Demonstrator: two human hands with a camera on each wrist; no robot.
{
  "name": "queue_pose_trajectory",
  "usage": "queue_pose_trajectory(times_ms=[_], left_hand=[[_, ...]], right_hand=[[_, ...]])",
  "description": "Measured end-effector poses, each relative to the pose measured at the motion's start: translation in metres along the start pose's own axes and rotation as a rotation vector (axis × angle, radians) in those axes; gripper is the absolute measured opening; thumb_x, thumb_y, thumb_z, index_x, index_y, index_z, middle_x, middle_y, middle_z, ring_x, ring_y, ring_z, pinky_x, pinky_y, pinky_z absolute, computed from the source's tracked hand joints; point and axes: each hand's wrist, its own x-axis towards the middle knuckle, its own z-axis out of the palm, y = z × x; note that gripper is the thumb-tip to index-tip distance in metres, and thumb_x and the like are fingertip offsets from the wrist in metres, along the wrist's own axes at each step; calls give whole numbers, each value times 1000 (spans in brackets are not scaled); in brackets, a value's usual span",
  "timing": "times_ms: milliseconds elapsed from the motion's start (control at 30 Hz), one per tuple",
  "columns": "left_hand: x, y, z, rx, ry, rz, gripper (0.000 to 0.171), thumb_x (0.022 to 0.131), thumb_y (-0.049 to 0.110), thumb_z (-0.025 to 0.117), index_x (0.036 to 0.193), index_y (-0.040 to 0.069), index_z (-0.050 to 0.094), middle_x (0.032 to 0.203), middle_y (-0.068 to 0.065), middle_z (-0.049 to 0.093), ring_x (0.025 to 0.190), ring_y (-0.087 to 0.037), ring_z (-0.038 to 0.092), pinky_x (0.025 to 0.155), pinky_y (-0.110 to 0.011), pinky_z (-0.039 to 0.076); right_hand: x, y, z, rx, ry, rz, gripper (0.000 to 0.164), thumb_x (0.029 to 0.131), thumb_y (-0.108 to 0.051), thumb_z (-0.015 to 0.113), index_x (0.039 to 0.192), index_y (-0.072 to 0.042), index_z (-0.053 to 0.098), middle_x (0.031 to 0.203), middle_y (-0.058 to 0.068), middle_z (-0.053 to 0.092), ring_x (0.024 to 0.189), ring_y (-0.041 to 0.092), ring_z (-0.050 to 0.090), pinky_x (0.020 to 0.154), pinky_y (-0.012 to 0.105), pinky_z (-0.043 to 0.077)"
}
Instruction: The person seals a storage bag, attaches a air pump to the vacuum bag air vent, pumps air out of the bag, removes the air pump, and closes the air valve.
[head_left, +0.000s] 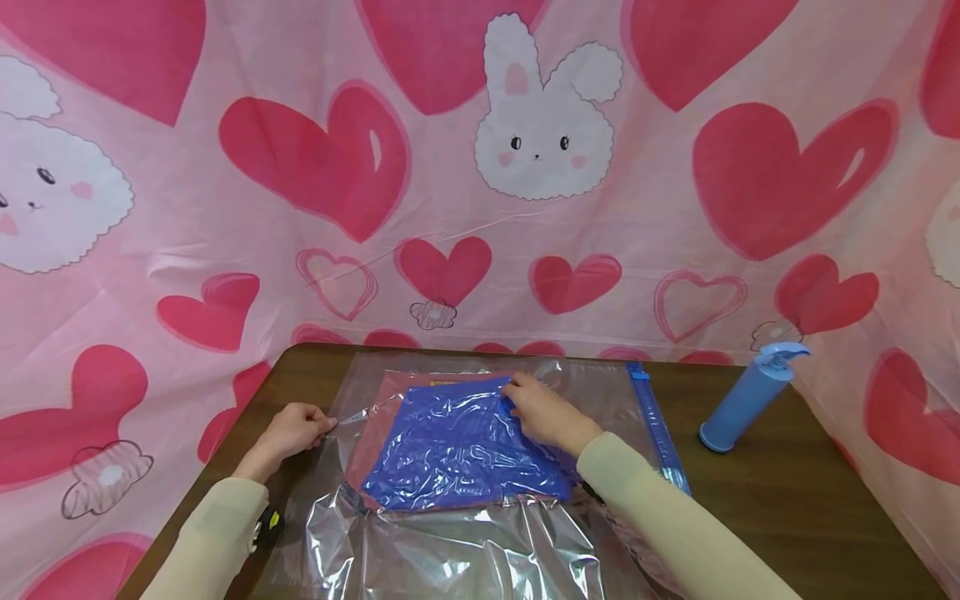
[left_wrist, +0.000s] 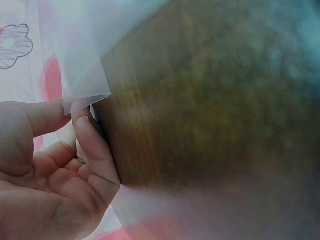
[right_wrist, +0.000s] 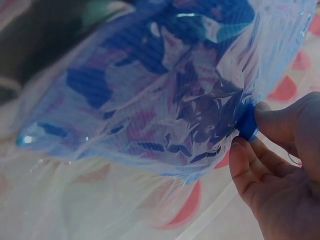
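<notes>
A large clear plastic storage bag (head_left: 465, 550) lies spread over the table. In the head view, a flat blue cloth bundle (head_left: 457, 450) under shiny, crinkled plastic sits at its middle, over a reddish-pink piece (head_left: 375, 417). My left hand (head_left: 296, 429) pinches the left edge of the clear bag between thumb and forefinger; the left wrist view shows the bag's corner (left_wrist: 87, 97) at those fingertips. At the blue bundle's upper right, my right hand (head_left: 551, 412) pinches a blue bit of it. That blue bit (right_wrist: 247, 122) shows between thumb and fingers in the right wrist view.
A blue hand pump (head_left: 750, 400) stands on the right of the dark wooden table (head_left: 810, 517). Along the bag's right side runs a blue zip strip (head_left: 660, 429) with a slider (head_left: 639, 376) near its far end. Pink heart-and-rabbit cloth (head_left: 442, 192) hangs behind and beside the table.
</notes>
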Motion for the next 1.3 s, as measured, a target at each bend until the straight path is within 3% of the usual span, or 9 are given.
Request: queue_pose_trajectory(times_ms=[367,600,700,833,1033,1300], left_hand=[[1,-3,1,2,2,-1,24,101,18,69,85,0,69,73,-6,59,69,-21,56,64,-35,46],[0,-2,1,11,4,-2,25,102,19,69,85,0,69,73,-6,59,70,-22,56,65,-35,46],[0,-1,1,12,2,-6,25,102,19,68,86,0,69,75,-7,59,71,-22,56,65,-35,46],[0,1,0,9,0,-5,25,102,18,68,87,-1,69,76,-7,60,72,-22,56,66,-35,47],[-1,2,-2,6,-4,-2,24,102,18,68,89,-2,69,77,-7,60,73,-23,57,66,-35,48],[-1,0,-1,-2,-13,-5,24,103,18,67,88,-1,69,77,-8,59,72,-23,56,66,-35,47]], right_hand=[[3,2,4,-6,33,43,26,97,-12,77,117,4,70,117,21,64,106,36,69,98,49,55],[7,1,5,-11,34,123,32,97,-28,79,106,2,69,101,15,66,91,31,69,88,48,58],[6,2,4,-17,-5,169,47,96,-38,78,117,3,68,107,17,69,101,32,70,92,48,58],[3,2,0,-8,-70,211,68,98,-43,75,144,3,56,139,23,62,127,39,62,105,53,50],[1,3,-3,-74,-65,83,53,99,-23,76,145,-3,58,143,19,57,129,36,61,107,51,49],[2,3,-4,-82,-27,-28,33,95,-6,77,128,-1,72,125,16,65,117,32,65,104,46,51]])
